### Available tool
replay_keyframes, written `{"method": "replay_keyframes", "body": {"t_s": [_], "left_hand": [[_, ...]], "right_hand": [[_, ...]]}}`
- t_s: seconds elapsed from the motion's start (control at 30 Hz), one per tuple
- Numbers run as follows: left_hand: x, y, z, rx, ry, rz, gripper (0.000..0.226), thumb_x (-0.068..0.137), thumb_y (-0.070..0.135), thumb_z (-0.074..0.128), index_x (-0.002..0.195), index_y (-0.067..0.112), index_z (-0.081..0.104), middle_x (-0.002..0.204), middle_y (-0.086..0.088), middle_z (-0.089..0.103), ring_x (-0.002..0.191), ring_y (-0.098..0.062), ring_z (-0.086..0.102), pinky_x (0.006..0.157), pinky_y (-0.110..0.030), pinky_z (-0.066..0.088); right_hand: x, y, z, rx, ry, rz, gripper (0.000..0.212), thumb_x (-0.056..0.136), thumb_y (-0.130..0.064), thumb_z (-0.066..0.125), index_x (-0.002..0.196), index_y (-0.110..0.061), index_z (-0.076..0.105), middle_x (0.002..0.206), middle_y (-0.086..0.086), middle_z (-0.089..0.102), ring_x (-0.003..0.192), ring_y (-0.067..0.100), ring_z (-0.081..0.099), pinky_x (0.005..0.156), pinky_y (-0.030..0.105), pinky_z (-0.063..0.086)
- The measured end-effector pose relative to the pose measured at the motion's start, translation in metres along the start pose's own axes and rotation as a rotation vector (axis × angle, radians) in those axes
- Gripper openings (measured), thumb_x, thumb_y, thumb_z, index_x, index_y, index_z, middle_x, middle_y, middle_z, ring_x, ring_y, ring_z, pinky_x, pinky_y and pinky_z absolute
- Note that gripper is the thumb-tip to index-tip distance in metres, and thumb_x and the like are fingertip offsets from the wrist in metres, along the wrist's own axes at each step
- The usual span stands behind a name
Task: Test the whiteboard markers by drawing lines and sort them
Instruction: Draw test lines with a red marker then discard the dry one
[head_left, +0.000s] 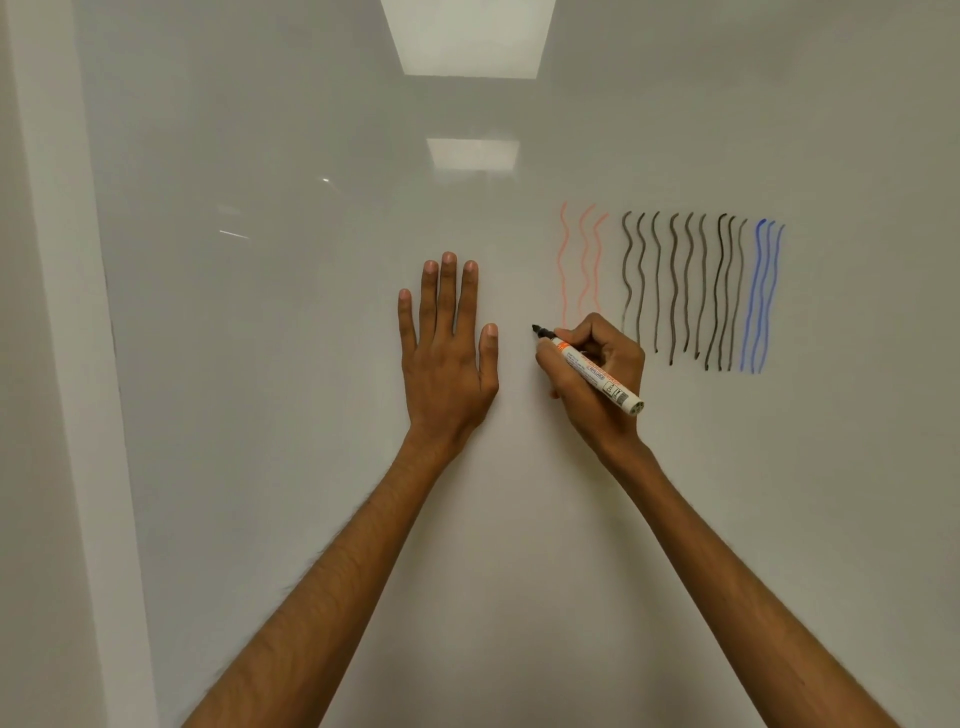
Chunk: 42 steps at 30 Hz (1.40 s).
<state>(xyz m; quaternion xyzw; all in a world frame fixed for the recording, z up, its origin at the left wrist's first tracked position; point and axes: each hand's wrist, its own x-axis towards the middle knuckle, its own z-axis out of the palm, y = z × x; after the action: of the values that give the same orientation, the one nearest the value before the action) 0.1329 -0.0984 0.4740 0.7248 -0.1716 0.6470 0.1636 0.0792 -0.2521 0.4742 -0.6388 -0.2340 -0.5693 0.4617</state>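
White glare from reflected ceiling lights washes over the whiteboard (260, 364), and the small print on the marker (592, 371) cannot be read. Lower ends of the faint orange lines (563, 260) are hidden behind the right hand (597, 374), which is closed around the white, orange-banded marker, its dark tip pointed left, at or just off the board. Black lines (675, 286) and blue lines (761, 296) are seen further right. The left hand (447, 358) is laid flat on the board, fingers extended.

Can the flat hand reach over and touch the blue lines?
Probably not easily. The left hand lies flat on the board, and the right hand with its marker sits between it and the blue lines.
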Motion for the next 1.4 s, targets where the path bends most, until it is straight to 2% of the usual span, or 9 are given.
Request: {"method": "replay_keyframes", "body": {"t_s": [0.1,0.27,0.53,0.77,0.9,1.0,1.1,1.27,1.4], "left_hand": [[-0.001,0.000,0.001,0.008,0.002,-0.002,0.062,0.103,0.032,0.036,0.158,0.009,0.017,0.165,-0.013,0.011,0.153,-0.027,0.006,0.124,-0.050,0.006],[-0.001,0.000,0.001,0.019,0.000,-0.006,0.062,0.103,0.032,0.034,0.158,0.009,0.017,0.165,-0.013,0.011,0.153,-0.028,0.006,0.124,-0.051,0.006],[-0.002,0.001,0.000,0.009,0.010,-0.006,0.062,0.103,0.030,0.036,0.157,0.008,0.017,0.165,-0.014,0.011,0.153,-0.028,0.006,0.124,-0.050,0.005],[-0.003,0.002,-0.001,0.008,0.013,-0.016,0.061,0.103,0.030,0.036,0.157,0.008,0.018,0.165,-0.014,0.011,0.153,-0.028,0.006,0.125,-0.049,0.005],[-0.005,0.003,-0.002,0.008,0.017,-0.015,0.061,0.104,0.029,0.037,0.157,0.008,0.017,0.165,-0.013,0.010,0.154,-0.027,0.005,0.125,-0.049,0.005],[-0.005,0.003,-0.002,0.002,0.014,-0.016,0.061,0.104,0.028,0.037,0.158,0.008,0.016,0.166,-0.013,0.009,0.154,-0.026,0.004,0.125,-0.049,0.005],[-0.006,0.003,-0.002,0.003,0.006,-0.017,0.061,0.104,0.029,0.036,0.157,0.008,0.017,0.165,-0.013,0.010,0.154,-0.027,0.005,0.124,-0.050,0.007],[-0.006,0.003,-0.002,-0.001,0.004,-0.013,0.061,0.103,0.031,0.034,0.157,0.008,0.018,0.165,-0.013,0.011,0.153,-0.027,0.006,0.124,-0.050,0.006],[-0.006,0.002,-0.001,0.000,0.005,-0.015,0.061,0.103,0.031,0.035,0.157,0.008,0.018,0.165,-0.013,0.011,0.154,-0.026,0.006,0.125,-0.049,0.006]], "right_hand": [[-0.005,0.002,-0.002,-0.010,0.006,0.011,0.024,0.080,-0.016,0.074,0.067,-0.024,0.055,0.062,0.000,0.060,0.052,0.018,0.061,0.049,0.042,0.054],[-0.021,0.009,-0.006,-0.059,-0.027,-0.028,0.020,0.077,-0.015,0.073,0.067,-0.014,0.055,0.061,-0.017,0.056,0.050,0.009,0.055,0.047,0.025,0.044],[-0.037,0.011,-0.012,-0.071,-0.072,-0.019,0.021,0.075,-0.014,0.072,0.064,-0.005,0.057,0.057,-0.003,0.057,0.049,0.016,0.056,0.045,0.032,0.045],[-0.041,0.010,-0.014,-0.072,-0.095,-0.009,0.023,0.076,-0.014,0.071,0.064,-0.003,0.055,0.057,-0.001,0.054,0.050,0.010,0.052,0.047,0.019,0.039],[-0.033,-0.003,-0.015,-0.014,-0.060,-0.027,0.019,0.079,-0.009,0.072,0.069,-0.001,0.058,0.062,0.001,0.056,0.053,0.015,0.053,0.049,0.032,0.045],[-0.006,-0.020,-0.013,0.062,0.046,-0.036,0.019,0.082,-0.007,0.073,0.074,-0.002,0.057,0.065,-0.003,0.057,0.054,0.008,0.055,0.048,0.035,0.048],[0.033,-0.034,-0.005,0.064,0.080,-0.070,0.018,0.085,-0.013,0.074,0.079,-0.003,0.059,0.072,-0.004,0.063,0.058,0.021,0.060,0.050,0.043,0.050],[0.080,-0.044,0.014,0.066,0.091,-0.078,0.014,0.085,-0.017,0.074,0.088,-0.007,0.065,0.087,-0.006,0.071,0.066,0.016,0.070,0.051,0.046,0.057],[0.084,-0.035,0.019,0.036,0.075,-0.047,0.010,0.084,-0.018,0.074,0.085,-0.014,0.065,0.082,-0.012,0.068,0.071,0.015,0.069,0.057,0.046,0.058]]}}
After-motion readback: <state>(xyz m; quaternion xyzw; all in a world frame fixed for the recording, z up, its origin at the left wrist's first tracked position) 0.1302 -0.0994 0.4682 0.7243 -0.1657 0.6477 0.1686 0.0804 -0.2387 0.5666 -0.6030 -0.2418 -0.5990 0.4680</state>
